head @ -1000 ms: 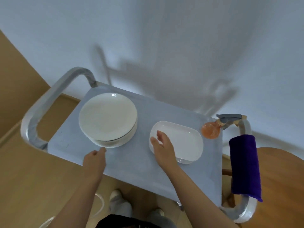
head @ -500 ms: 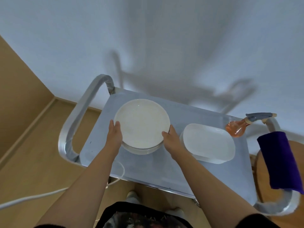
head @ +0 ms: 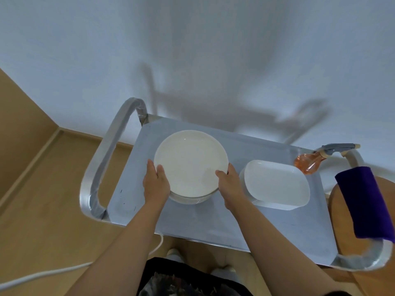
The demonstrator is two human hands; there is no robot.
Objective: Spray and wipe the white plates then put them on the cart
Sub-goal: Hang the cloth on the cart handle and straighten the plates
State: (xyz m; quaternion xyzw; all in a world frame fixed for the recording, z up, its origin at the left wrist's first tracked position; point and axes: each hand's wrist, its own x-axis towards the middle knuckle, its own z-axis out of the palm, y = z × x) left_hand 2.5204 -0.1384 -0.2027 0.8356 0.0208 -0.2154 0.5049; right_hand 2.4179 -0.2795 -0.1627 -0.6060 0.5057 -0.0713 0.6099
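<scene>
left hand (head: 156, 184) and right hand (head: 229, 184) are gripping the top round white plate (head: 190, 163) of a stack | it is sitting on the grey metal cart (head: 213, 221) | white wall (head: 192, 50) is standing behind | tan wood floor (head: 42, 221) is lying below

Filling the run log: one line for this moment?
left hand: grips round plate | right hand: grips plate | place: cart

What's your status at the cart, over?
Both hands, left and right, grip the top round plate on its stack. Rectangular plates sit right of it. Spray bottle and cloth untouched. Nothing blocking.
</scene>
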